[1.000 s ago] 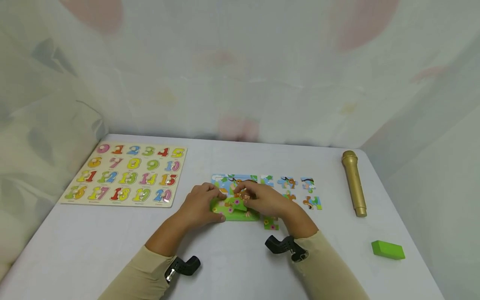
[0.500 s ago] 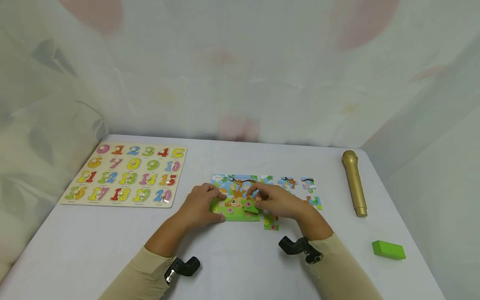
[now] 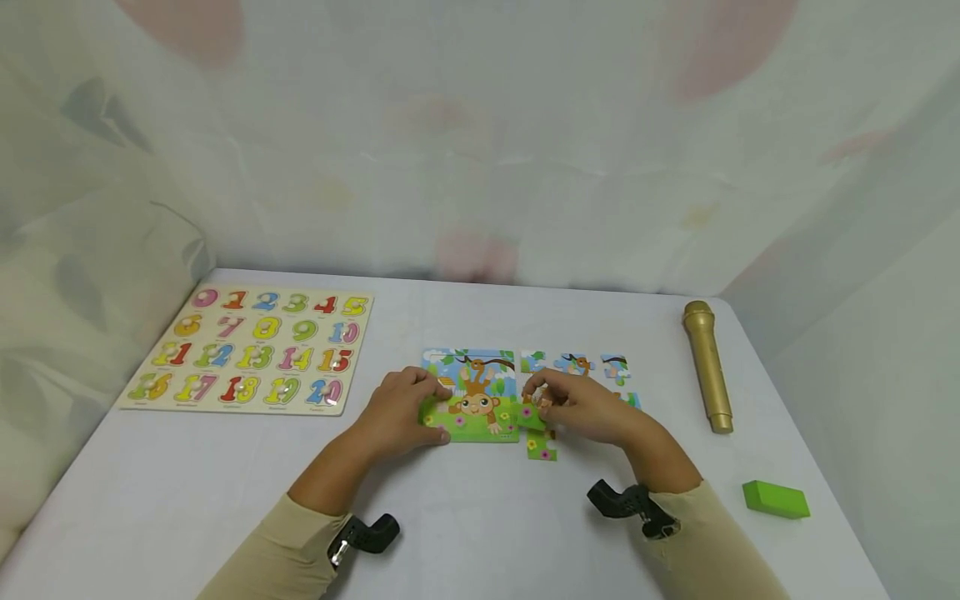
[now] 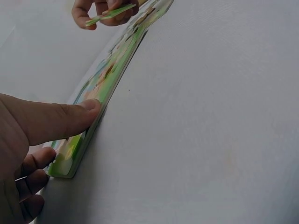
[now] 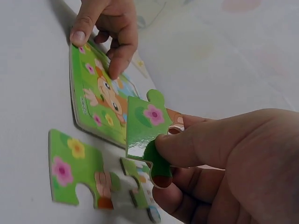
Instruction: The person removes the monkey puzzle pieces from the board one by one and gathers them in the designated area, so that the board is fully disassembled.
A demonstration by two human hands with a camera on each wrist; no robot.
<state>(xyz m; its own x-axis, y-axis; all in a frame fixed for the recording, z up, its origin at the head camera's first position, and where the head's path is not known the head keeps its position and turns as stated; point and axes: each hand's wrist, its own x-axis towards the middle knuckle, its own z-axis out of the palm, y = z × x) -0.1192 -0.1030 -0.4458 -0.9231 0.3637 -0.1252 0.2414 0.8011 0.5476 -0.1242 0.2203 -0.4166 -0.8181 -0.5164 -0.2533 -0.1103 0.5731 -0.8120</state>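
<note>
A monkey-picture puzzle board (image 3: 483, 387) lies mid-table with its picture showing. My left hand (image 3: 400, 414) holds its left side, thumb on the front edge and fingers at the left end. Just right of the board, my right hand (image 3: 588, 408) pinches a green jigsaw piece (image 5: 149, 116) with a pink flower, tilted above the table. In the right wrist view, another green piece (image 5: 74, 172) with yellow and pink flowers lies below it. Further loose pieces (image 3: 576, 365) form rows to the right, partly hidden by my right hand.
A number board (image 3: 247, 354) with coloured numerals lies at the left. At the right are a gold microphone-shaped object (image 3: 708, 367) and a green block (image 3: 776, 498). Fabric walls (image 3: 480, 167) enclose the white table.
My right hand has moved rightward from over the puzzle board to the loose pieces, carrying the green jigsaw piece, uncovering the monkey picture. My left hand has stayed in place.
</note>
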